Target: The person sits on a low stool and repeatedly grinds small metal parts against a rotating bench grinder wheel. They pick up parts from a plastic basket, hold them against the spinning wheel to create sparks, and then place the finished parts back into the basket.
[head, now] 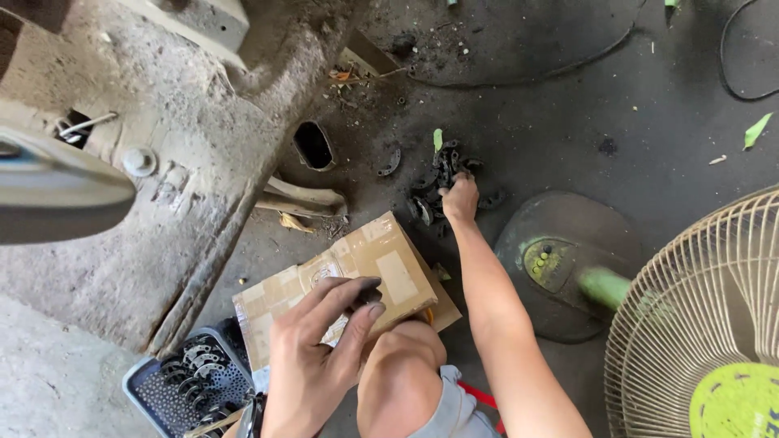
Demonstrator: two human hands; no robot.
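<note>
My right hand (460, 197) reaches far forward onto a pile of dark metal ring parts (442, 174) on the oily floor, fingers closed among them. My left hand (316, 349) is raised close to me above my knee, pinching a small dark part (367, 294) between thumb and fingers. Under it lies a flat cardboard box (357, 276) taped with brown tape.
A grey basket (174, 389) with several metal rings sits at the lower left. A standing fan (698, 324) with a round dark base (568, 259) fills the right. A dirty machine frame (187, 138) takes up the upper left. Cables run across the floor at the top.
</note>
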